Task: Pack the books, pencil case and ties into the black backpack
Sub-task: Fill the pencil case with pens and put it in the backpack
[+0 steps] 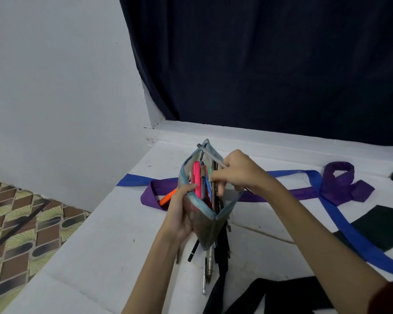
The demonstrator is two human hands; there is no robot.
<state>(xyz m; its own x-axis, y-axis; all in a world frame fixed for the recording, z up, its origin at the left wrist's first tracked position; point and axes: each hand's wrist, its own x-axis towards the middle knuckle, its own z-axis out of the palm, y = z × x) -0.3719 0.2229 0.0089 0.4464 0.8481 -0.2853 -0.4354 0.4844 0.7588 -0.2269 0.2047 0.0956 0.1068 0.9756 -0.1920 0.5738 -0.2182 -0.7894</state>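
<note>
Pencil case (204,225): grey-blue pouch, zip wide open, held upright above the white surface (100,245), mouth facing up.
Left hand (182,214): fingers curled round the near left side of the pouch, thumb on its rim, gripping it.
Right hand (236,173): over the open mouth, fingertips pinching a thin pen (213,158) that slants across the far rim; the rest of the fingers dip toward the contents.
Contents: pink marker (197,177) upright at the left, several pens and pencils packed beside it.
Loose items: orange marker (167,197) on the surface just left of the pouch; dark pens and metal tools (208,261) lying under and in front of it.
Ties: purple tie (336,184) looped to the right, its tail running behind the pouch; blue tie (349,232) crossing it, one end at far left, the other running to the lower right.
Black fabric (281,295): at the near edge, possibly the backpack; cannot tell.
Dark flat shape (381,225): right side, under the blue tie; cannot identify it.
Writing and brands: none legible on pouch, pens or ties.
Surroundings: grey wall (55,87), dark curtain (270,60), patterned floor (21,223) at left.
</note>
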